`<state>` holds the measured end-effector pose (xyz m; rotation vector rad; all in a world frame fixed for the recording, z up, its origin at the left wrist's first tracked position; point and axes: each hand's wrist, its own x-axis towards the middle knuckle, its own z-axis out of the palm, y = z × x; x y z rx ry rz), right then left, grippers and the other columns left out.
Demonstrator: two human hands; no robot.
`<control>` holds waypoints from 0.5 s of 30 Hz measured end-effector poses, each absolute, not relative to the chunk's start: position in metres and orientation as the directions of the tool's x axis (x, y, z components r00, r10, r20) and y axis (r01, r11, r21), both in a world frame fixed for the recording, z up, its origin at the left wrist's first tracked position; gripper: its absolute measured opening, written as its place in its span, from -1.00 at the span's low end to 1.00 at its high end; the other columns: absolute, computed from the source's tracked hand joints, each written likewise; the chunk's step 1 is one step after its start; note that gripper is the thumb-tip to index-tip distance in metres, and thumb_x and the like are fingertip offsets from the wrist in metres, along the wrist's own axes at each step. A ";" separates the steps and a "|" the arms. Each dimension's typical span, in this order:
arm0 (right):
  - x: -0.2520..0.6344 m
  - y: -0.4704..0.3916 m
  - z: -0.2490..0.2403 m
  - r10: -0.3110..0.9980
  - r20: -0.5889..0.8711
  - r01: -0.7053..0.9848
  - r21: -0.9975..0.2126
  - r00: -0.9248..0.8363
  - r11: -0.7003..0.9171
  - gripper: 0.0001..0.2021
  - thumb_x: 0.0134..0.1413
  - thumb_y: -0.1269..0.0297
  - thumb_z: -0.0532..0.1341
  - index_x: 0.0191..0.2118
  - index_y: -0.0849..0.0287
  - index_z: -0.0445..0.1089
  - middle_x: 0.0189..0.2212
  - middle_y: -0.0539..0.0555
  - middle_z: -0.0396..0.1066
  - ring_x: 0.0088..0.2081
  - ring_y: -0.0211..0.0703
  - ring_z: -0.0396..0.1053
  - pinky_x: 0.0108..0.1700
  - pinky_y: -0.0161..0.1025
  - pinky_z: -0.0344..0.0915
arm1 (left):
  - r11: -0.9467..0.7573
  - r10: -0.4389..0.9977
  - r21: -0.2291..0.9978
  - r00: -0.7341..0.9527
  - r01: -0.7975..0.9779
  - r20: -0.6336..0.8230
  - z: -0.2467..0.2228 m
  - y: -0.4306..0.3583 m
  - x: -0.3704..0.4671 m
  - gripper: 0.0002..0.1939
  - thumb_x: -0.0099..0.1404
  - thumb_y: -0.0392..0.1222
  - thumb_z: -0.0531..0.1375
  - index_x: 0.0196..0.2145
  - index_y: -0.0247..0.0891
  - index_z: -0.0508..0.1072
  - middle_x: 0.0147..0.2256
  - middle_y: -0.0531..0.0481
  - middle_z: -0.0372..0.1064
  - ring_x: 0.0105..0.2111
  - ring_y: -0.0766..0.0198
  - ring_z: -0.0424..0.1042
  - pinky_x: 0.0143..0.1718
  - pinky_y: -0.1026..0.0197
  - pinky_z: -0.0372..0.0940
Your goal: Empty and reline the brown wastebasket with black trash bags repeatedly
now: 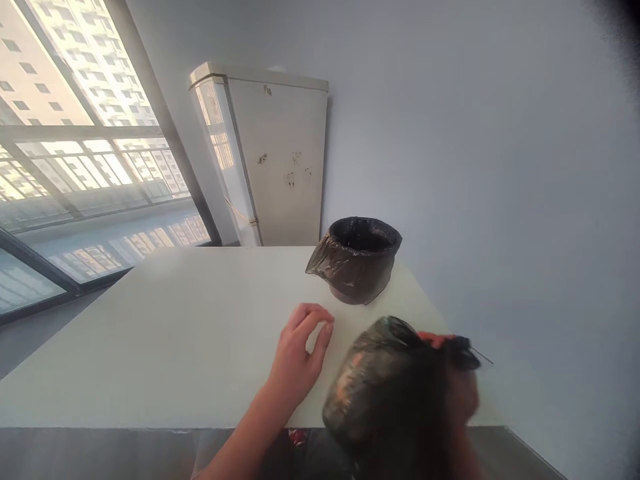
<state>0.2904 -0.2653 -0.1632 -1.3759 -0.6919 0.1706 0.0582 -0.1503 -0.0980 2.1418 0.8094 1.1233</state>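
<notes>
So you've got a stuffed black bag in your right hand, on the near side of the bin and a bit to its right. That grip is clenched around the dark, bunched plastic at the bag's right side, though motion blur hides your exact finger placement. The bag's rounded end points left, and some orange-ish stuff shows through the plastic. Can't tell whether it touches the worktop or hangs just above it.

There's a red bit by the bunched part, plus a thin dark strand sticking out to the right, too blurry to identify.

Your left hand is nearer you than the bin and off to its left, just beside the bag. That grip is released: fingers curled, a gap between thumb and fingers, nothing in it.

The bin itself stands upright on the worktop, its mouth open, with a dark liner folded over the rim and flaring out on the left. Beyond the bin and to its left is a pale fridge with some worn marks, and farther left there's a big window. A plain wall runs behind and to the right of the bin.
</notes>
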 end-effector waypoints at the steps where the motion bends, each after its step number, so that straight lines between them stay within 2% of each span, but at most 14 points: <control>1: 0.277 -0.250 -0.156 0.488 0.358 0.268 -0.931 0.796 0.247 -0.66 0.28 -0.12 0.23 -0.33 0.06 0.43 -0.39 0.09 0.51 -0.35 0.02 0.47 -0.22 -0.01 0.45 | -0.655 0.718 0.718 0.494 0.238 0.491 -0.094 -0.156 0.047 -0.79 0.55 -0.10 0.11 -0.08 -0.06 0.55 -0.07 -0.10 0.52 -0.04 0.08 0.54 0.01 -0.01 0.46; 2: 0.263 -0.233 -0.149 0.494 0.354 0.219 -0.925 0.794 0.311 -0.67 0.27 -0.09 0.24 -0.33 0.07 0.40 -0.37 0.09 0.51 -0.33 0.00 0.47 -0.21 -0.04 0.44 | -0.655 0.713 0.717 0.510 0.239 0.482 -0.093 -0.159 0.037 -0.80 0.54 -0.10 0.13 -0.05 -0.03 0.57 -0.05 -0.09 0.54 -0.03 0.07 0.55 0.01 -0.02 0.47; 4: 0.230 -0.198 -0.132 0.630 0.371 0.161 -0.917 0.682 0.365 -0.74 0.28 -0.01 0.23 -0.27 0.08 0.40 -0.32 0.09 0.50 -0.29 -0.03 0.46 -0.19 -0.11 0.41 | -0.640 0.728 0.726 0.500 0.252 0.468 -0.094 -0.155 0.020 -0.76 0.49 -0.08 0.20 0.06 0.01 0.56 0.00 -0.09 0.56 0.02 0.02 0.55 0.07 -0.09 0.47; 6: 0.196 -0.163 -0.114 0.777 0.446 0.242 -0.895 0.445 0.375 -0.82 0.30 0.13 0.18 -0.29 0.08 0.38 -0.36 0.05 0.45 -0.31 -0.08 0.40 -0.22 -0.17 0.35 | -0.614 0.761 0.746 0.443 0.258 0.473 -0.100 -0.142 0.006 -0.69 0.43 -0.07 0.27 0.11 -0.02 0.55 0.04 -0.10 0.57 0.06 -0.01 0.54 0.12 -0.12 0.46; 8: 0.164 -0.131 -0.098 0.838 0.511 0.326 -0.839 0.194 0.436 -0.88 0.26 0.29 0.13 -0.33 0.08 0.34 -0.43 -0.01 0.36 -0.38 -0.14 0.31 -0.28 -0.22 0.27 | -0.575 0.804 0.779 0.347 0.250 0.482 -0.111 -0.124 -0.006 -0.72 0.37 -0.10 0.31 0.03 -0.09 0.57 -0.03 -0.10 0.59 -0.01 0.02 0.57 0.07 -0.07 0.47; 10: 0.138 -0.103 -0.087 0.853 0.522 0.342 -0.797 -0.025 0.498 -0.88 0.20 0.38 0.10 -0.32 0.09 0.35 -0.45 -0.04 0.32 -0.38 -0.16 0.29 -0.28 -0.24 0.25 | -0.511 0.857 0.824 0.211 0.245 0.469 -0.122 -0.104 -0.018 -0.84 0.35 -0.14 0.28 -0.14 -0.17 0.58 -0.18 -0.06 0.60 -0.17 0.09 0.59 -0.06 0.01 0.49; 11: 0.129 -0.091 -0.084 0.850 0.515 0.329 -0.788 -0.109 0.520 -0.87 0.19 0.41 0.10 -0.27 0.10 0.39 -0.41 -0.04 0.36 -0.34 -0.16 0.33 -0.23 -0.24 0.28 | -0.479 0.878 0.843 0.141 0.245 0.457 -0.127 -0.094 -0.026 -0.88 0.34 -0.15 0.25 -0.20 -0.18 0.56 -0.26 -0.04 0.59 -0.24 0.12 0.57 -0.12 0.04 0.48; 13: 0.118 -0.071 -0.081 0.833 0.511 0.324 -0.767 -0.214 0.554 -0.75 0.15 0.42 0.14 -0.08 0.12 0.45 -0.22 0.02 0.46 -0.18 -0.12 0.41 -0.10 -0.22 0.33 | -0.429 0.900 0.873 0.028 0.235 0.435 -0.137 -0.077 -0.043 -0.88 0.35 -0.16 0.21 -0.26 -0.19 0.54 -0.33 -0.01 0.57 -0.30 0.15 0.54 -0.16 0.07 0.45; 15: 0.120 -0.058 -0.083 0.816 0.519 0.388 -0.718 -0.254 0.578 -0.62 0.12 0.44 0.18 0.06 0.11 0.46 -0.07 0.08 0.48 -0.04 -0.07 0.43 0.02 -0.18 0.34 | -0.396 0.911 0.893 -0.033 0.212 0.412 -0.144 -0.066 -0.062 -0.86 0.36 -0.15 0.18 -0.25 -0.19 0.54 -0.30 -0.01 0.58 -0.29 0.17 0.53 -0.15 0.09 0.43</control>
